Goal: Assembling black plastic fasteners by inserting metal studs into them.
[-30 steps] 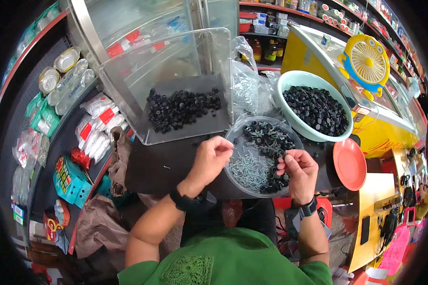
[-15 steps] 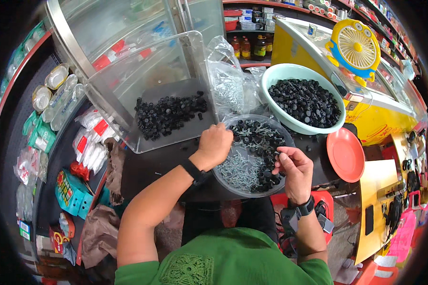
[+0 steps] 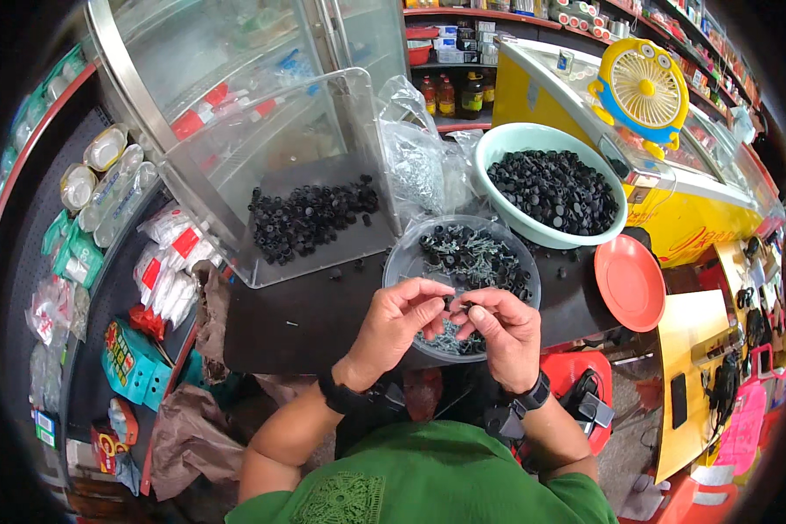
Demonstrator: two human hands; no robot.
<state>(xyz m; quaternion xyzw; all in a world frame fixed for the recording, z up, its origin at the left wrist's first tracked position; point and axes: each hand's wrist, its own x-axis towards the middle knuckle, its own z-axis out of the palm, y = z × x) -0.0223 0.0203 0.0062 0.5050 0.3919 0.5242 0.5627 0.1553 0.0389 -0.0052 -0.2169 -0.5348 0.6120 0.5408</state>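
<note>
Over the near side of a round clear tub point(image 3: 395, 269), my left hand point(image 3: 402, 321) and my right hand point(image 3: 503, 336) are close together. Each pinches with thumb and fingers. A small black cap point(image 3: 448, 301) shows at the left fingertips, and another small black piece point(image 3: 467, 306) at the right ones; any screw in them is too small to make out. Inside the tub lie black caps mixed with silver screws point(image 3: 476, 255). Loose silver screws point(image 3: 452, 343) show beneath my hands, partly hidden by them.
A pale green basin point(image 3: 546, 234) full of black caps stands behind right, beside a red plate point(image 3: 630, 284). Left of the tub, a tilted clear bin point(image 3: 229, 157) holds more caps point(image 3: 310, 218). A plastic bag of screws point(image 3: 417, 166) leans behind. One screw point(image 3: 292, 323) lies on the dark table point(image 3: 262, 336).
My left hand has come from the tub's far left rim down toward me. The right hand has moved left and nearer, so the two now meet over the tub's near side.
</note>
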